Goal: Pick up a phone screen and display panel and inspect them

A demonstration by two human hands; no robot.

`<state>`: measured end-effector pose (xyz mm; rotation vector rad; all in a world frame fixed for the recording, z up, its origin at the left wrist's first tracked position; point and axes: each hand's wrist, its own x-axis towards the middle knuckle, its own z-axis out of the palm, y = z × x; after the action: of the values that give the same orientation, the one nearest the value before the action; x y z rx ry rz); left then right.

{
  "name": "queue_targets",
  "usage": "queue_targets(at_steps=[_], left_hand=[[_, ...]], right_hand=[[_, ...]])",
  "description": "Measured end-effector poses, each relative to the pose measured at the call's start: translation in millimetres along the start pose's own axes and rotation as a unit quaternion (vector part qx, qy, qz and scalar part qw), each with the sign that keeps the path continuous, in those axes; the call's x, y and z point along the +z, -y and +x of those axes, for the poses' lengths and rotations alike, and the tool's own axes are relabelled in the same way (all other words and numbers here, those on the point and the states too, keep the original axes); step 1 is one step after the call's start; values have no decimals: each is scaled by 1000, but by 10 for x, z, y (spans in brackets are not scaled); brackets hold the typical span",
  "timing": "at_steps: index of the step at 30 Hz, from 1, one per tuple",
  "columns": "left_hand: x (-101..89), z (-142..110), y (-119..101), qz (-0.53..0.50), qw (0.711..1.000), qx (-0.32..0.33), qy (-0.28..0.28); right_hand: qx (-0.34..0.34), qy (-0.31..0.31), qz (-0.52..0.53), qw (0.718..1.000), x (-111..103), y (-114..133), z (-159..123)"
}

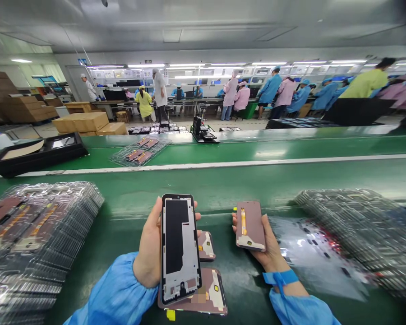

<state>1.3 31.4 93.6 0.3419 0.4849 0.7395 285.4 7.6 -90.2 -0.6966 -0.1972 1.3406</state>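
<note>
My left hand (149, 246) grips a phone frame (178, 239), a dark rectangular shell with grey-white inner lining, held upright and slightly tilted. In my right hand (270, 246) is a brown phone screen panel (252, 221), its back facing me with an orange flex cable and a pale strip at the bottom. Beneath the frame, another brown screen panel (216, 302) lies on the green bench, partly covered, with a yellow tab at its lower edge. Behind that, a further brown panel (207, 247) shows only in part beside my left fingers.
Clear plastic trays (84, 221) are stacked at left, their top one holding brown panels. More clear trays (352, 225) stand at right, beside a plastic sheet (311, 257) with dark and red specks. Further back are a tray of panels (142, 151), a black fixture (203, 131) and a black bin (37, 153).
</note>
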Motion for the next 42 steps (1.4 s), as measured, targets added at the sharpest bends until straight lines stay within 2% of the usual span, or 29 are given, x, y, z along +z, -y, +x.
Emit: queue_targets(at_steps=[8, 14, 22, 29, 42], left_hand=[[-17, -13, -2, 14, 1000, 8, -10], [-17, -17, 3, 3, 1000, 5, 3], [35, -22, 20, -1, 1000, -2, -3], [24, -34, 20, -9, 1000, -16, 26], [66, -53, 17, -31, 998, -41, 44]], right_hand=[[-6, -3, 3, 1000, 19, -5, -1], [-10, -3, 6, 1000, 31, -11, 0], [-7, -2, 0, 1000, 22, -6, 0], [-7, -3, 4, 1000, 10, -5, 7], [-6, -7, 4, 1000, 9, -5, 9]])
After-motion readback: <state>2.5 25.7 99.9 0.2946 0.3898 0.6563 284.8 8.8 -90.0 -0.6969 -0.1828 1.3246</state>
